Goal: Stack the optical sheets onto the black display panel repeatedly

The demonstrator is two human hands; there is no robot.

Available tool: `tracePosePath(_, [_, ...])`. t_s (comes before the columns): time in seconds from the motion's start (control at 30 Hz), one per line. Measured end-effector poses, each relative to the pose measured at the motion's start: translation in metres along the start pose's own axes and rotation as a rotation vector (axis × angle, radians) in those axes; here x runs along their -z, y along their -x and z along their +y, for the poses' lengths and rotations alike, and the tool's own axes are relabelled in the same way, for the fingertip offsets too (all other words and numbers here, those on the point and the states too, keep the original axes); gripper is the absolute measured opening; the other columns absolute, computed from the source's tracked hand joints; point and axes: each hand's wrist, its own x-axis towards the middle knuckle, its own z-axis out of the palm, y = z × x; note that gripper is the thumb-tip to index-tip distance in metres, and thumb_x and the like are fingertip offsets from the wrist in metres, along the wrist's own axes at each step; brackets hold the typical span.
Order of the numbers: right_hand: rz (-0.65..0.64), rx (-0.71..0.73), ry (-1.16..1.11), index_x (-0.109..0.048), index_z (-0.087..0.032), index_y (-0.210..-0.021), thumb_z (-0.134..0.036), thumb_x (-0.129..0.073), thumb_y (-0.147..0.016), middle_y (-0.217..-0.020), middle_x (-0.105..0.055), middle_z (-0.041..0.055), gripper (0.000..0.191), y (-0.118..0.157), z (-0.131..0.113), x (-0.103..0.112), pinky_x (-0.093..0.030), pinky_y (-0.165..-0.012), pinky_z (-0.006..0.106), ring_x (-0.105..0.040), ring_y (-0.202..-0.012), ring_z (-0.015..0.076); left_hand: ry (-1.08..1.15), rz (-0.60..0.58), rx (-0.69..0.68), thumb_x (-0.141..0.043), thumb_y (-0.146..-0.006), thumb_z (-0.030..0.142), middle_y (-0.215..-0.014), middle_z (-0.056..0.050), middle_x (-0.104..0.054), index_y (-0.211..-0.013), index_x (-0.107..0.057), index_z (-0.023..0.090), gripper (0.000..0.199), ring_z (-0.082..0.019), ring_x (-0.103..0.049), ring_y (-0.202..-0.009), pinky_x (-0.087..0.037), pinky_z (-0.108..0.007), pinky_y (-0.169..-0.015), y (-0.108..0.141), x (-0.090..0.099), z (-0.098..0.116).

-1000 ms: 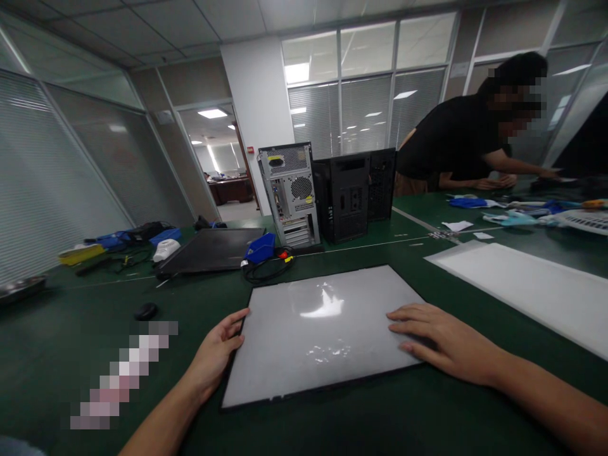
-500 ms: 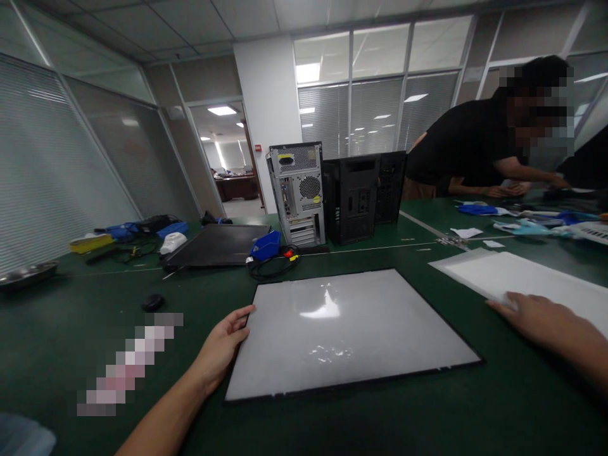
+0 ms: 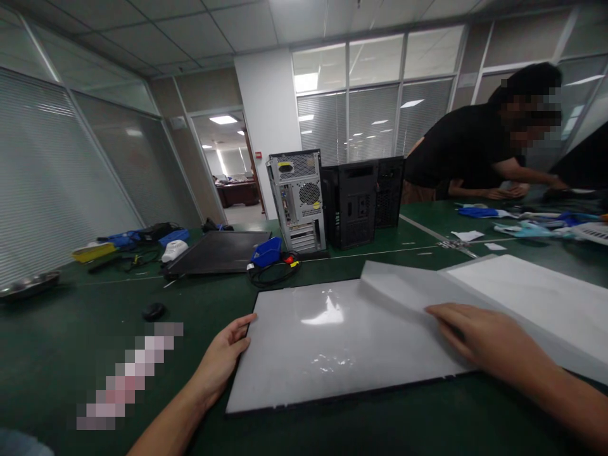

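Note:
A flat white panel (image 3: 294,342) with a thin black frame lies on the green table, light glaring off its surface. At its left edge, my left hand (image 3: 225,354) grips the rim between thumb and fingers. My right hand (image 3: 479,335) is closed on the edge of a thin translucent sheet (image 3: 403,282), whose left part lies over the panel's right side. The sheet's far corner is lifted a little. Right of the panel, more white sheets (image 3: 527,297) rest on the table.
Behind the panel stand a silver computer case (image 3: 298,202) and black cases (image 3: 354,206). A dark flat screen (image 3: 218,252), a blue connector (image 3: 266,252) with cable and a black round object (image 3: 154,311) lie leftward. A person in black (image 3: 470,145) leans over the table at back right.
My right hand has moved left from the stack of sheets, bringing a translucent sheet over the panel's right side. My left hand remains at the panel's left edge.

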Motion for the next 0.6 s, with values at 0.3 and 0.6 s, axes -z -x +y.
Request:
tracePosePath(0.3, [-0.080, 0.327, -0.352, -0.048, -0.030, -0.134, -0.042, -0.053, -0.086, -0.128, -0.056, 0.0035, 0.051, -0.003, -0.068, 0.006, -0.047, -0.096, 0.038, -0.054, -0.116, 0.0214, -0.015, 0.034, 0.112, -0.061, -0.073, 0.008, -0.127, -0.009, -0.062, -0.127, -0.055, 0.021, 0.055, -0.014, -0.065, -0.072, -0.049, -0.026, -0.061, -0.002, -0.001, 0.000])
tracePosePath(0.6, [-0.115, -0.265, -0.117, -0.062, -0.021, -0.120, -0.058, -0.037, -0.089, -0.119, -0.062, 0.0082, 0.054, -0.001, 0.021, -0.018, -0.048, -0.089, 0.051, -0.059, -0.105, 0.0278, -0.029, 0.040, 0.115, -0.064, -0.071, 0.010, -0.116, -0.009, -0.068, -0.127, -0.056, 0.021, 0.057, -0.013, -0.064, -0.063, -0.049, -0.025, -0.055, -0.005, 0.001, -0.003])
